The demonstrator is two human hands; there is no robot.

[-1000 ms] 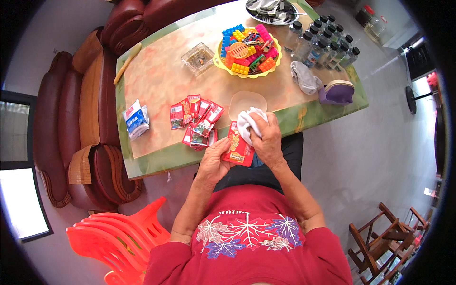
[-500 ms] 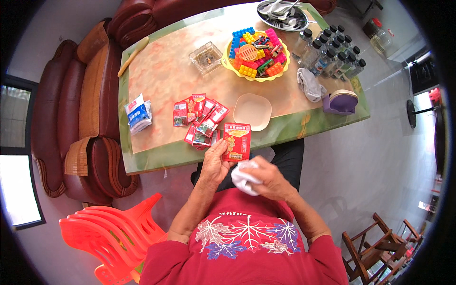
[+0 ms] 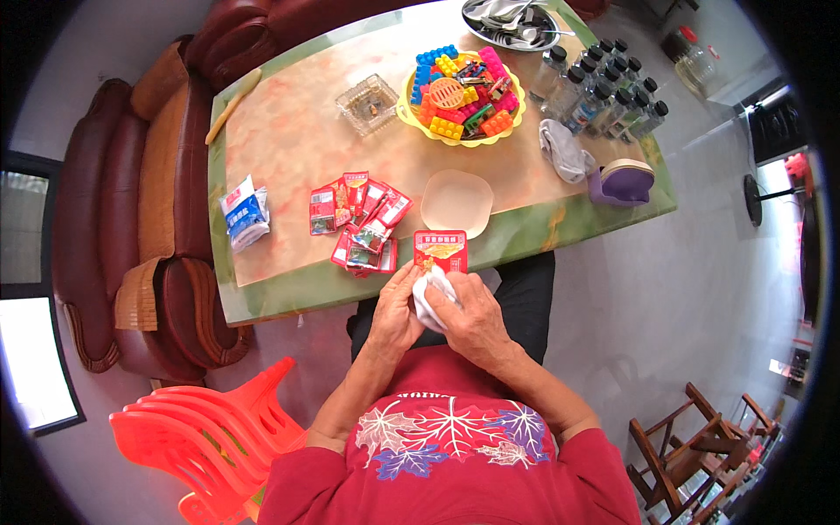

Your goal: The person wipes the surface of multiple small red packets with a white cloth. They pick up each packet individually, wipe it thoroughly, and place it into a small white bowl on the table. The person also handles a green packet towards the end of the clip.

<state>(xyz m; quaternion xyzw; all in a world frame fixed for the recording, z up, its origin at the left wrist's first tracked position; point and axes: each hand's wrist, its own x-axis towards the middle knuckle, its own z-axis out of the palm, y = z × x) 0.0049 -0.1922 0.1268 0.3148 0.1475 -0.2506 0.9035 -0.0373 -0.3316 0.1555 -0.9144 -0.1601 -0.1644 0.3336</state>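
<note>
Two hands meet before the person's red shirt (image 3: pixel 451 437), and clock directions here run from them, twelve pointing away from the body. The left hand (image 3: pixel 398 308) has its fingers clamped on the lower left of a red packet (image 3: pixel 440 248), which stands at the near edge of the table (image 3: pixel 337 293). The right hand (image 3: pixel 475 317) has its fingers bunched on a white cloth (image 3: pixel 429 302), pressing it against the packet's lower part. That is the fresh change: cloth and packet come together, leaving only the packet's upper part in sight. Half a second ago the cloth was lower, by the bottom edge, and nearly the whole front showed; a second ago it was at the upper right.

Just beyond, at twelve, lies a cream dish (image 3: pixel 457 204); at eleven, a heap of red packets (image 3: pixel 367 229) (overlapping, so hard to count), both unmoved on the table. At ten is a blue-and-white bag (image 3: pixel 247 214); at two, a purple holder (image 3: pixel 623 185). Farther out come a glass ashtray (image 3: pixel 368 104) between eleven and twelve, a yellow basket (image 3: pixel 457 140) of toy blocks (image 3: pixel 446 129) at twelve, and dark-capped bottles (image 3: pixel 604 94) at one.
</note>
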